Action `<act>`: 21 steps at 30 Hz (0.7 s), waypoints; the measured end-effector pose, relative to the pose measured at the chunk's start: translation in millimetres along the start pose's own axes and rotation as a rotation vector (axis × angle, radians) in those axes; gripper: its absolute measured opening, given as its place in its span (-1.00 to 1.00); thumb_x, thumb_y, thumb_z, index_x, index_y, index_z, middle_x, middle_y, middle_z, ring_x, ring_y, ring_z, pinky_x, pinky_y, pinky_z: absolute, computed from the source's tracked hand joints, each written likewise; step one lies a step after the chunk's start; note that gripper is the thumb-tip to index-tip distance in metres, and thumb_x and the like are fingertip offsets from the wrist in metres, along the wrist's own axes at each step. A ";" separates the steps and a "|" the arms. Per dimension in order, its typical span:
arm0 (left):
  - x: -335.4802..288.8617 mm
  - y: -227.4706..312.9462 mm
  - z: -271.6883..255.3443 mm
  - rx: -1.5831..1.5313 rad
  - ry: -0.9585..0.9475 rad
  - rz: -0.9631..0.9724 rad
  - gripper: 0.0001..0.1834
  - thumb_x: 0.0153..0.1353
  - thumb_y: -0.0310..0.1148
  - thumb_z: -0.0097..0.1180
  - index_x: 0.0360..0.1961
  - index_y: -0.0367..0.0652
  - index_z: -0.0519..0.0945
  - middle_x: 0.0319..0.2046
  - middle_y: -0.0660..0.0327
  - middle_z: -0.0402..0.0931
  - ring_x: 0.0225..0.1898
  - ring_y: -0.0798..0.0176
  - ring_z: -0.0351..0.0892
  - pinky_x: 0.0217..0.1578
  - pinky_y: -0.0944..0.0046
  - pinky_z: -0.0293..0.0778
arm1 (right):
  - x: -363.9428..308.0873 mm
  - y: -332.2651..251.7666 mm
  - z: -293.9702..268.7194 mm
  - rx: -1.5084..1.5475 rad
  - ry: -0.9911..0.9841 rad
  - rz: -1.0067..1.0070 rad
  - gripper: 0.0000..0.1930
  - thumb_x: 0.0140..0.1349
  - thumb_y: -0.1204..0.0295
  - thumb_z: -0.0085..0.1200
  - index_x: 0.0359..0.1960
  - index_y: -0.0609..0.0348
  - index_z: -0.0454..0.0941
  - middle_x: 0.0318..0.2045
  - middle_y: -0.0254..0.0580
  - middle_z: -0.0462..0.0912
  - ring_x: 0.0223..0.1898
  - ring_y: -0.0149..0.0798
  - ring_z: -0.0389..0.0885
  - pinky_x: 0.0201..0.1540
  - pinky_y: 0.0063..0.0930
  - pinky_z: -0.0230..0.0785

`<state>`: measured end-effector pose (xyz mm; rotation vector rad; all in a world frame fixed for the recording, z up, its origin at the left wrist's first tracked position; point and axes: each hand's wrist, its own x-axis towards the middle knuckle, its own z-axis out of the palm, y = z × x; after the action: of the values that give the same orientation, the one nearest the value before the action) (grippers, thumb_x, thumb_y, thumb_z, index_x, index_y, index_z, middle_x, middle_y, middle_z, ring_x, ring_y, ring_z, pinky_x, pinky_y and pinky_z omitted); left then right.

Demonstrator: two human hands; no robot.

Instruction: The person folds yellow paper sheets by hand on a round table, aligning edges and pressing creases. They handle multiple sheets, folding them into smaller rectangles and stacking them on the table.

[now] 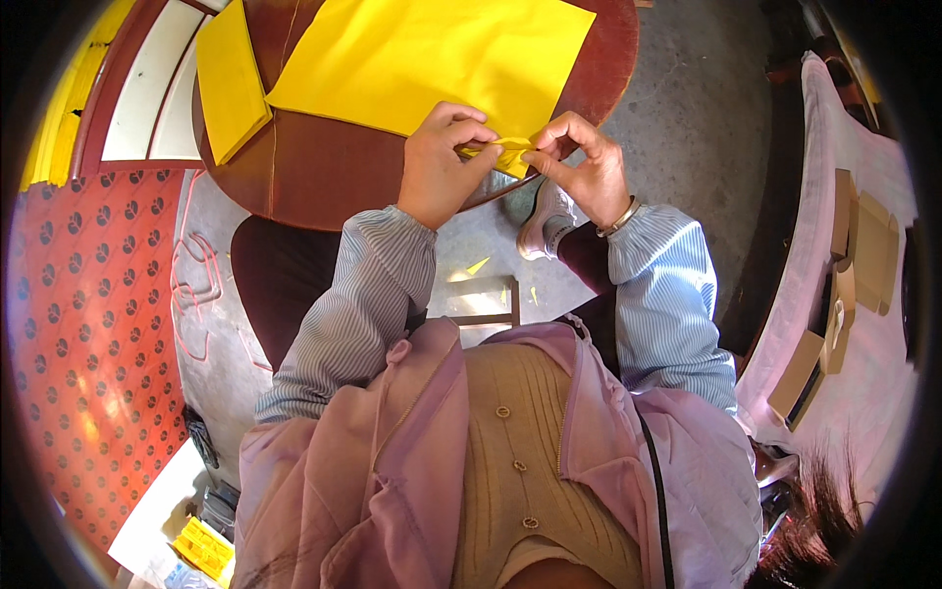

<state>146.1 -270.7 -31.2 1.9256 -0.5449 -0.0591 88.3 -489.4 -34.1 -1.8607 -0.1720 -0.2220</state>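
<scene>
lilac cardigan (392, 471) lowest in frame | left hand (444, 162) and right hand (581, 162) pinch yellow paper sheet (432, 59) corner, centre | keep edges aligned on round counter (324, 177), press firmly

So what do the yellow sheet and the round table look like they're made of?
The yellow sheet looks like thin matte paper, possibly fabric: it lies flat with crisp straight edges, and its near corner folds sharply between both hands' fingers. The table looks like dark reddish-brown wood with a glossy finish, judging by the soft sheen along its rim, though it could be laminate.
</scene>
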 end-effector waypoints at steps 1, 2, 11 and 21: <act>0.3 -0.3 0.5 -0.015 0.004 -0.023 -0.83 0.16 -0.47 0.46 -0.21 -0.27 0.79 -0.04 0.15 0.66 -0.13 0.26 0.75 -0.08 0.31 0.67 | -0.7 -0.6 -0.2 -0.018 -0.001 -0.026 -0.81 0.23 0.62 0.42 -0.14 0.25 0.73 -0.32 -0.32 0.68 -0.32 -0.47 0.67 -0.21 -0.56 0.56; 0.4 -0.7 0.6 -0.044 0.004 -0.060 -0.82 0.17 -0.45 0.48 -0.21 -0.27 0.78 -0.04 0.18 0.68 -0.12 0.28 0.74 -0.07 0.31 0.65 | -1.5 -1.3 -0.3 -0.036 -0.002 -0.051 -0.80 0.23 0.63 0.42 -0.13 0.25 0.72 -0.31 -0.31 0.68 -0.31 -0.46 0.68 -0.19 -0.55 0.58; 0.9 -7.0 -6.3 -0.072 -0.046 -0.033 -0.84 0.22 -0.50 0.41 -0.16 -0.25 0.79 0.01 0.16 0.66 -0.06 0.29 0.72 -0.04 0.32 0.63 | -1.7 -2.9 -3.6 -0.065 -0.051 -0.057 -0.88 0.27 0.59 0.40 -0.17 0.29 0.77 -0.25 -0.22 0.74 -0.26 -0.38 0.77 -0.15 -0.49 0.64; -1.5 -4.5 -6.9 -0.075 -0.067 0.017 -0.82 0.16 -0.52 0.41 -0.18 -0.26 0.78 0.01 0.14 0.64 -0.09 0.22 0.74 -0.05 0.29 0.64 | 0.3 -0.2 -0.3 -0.077 -0.023 0.000 -0.87 0.25 0.58 0.43 -0.19 0.27 0.76 -0.28 -0.26 0.72 -0.33 -0.45 0.70 -0.21 -0.54 0.57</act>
<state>148.2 -262.8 -32.7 1.8507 -0.5959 -0.1322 88.5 -489.6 -33.7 -1.9405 -0.1815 -0.2101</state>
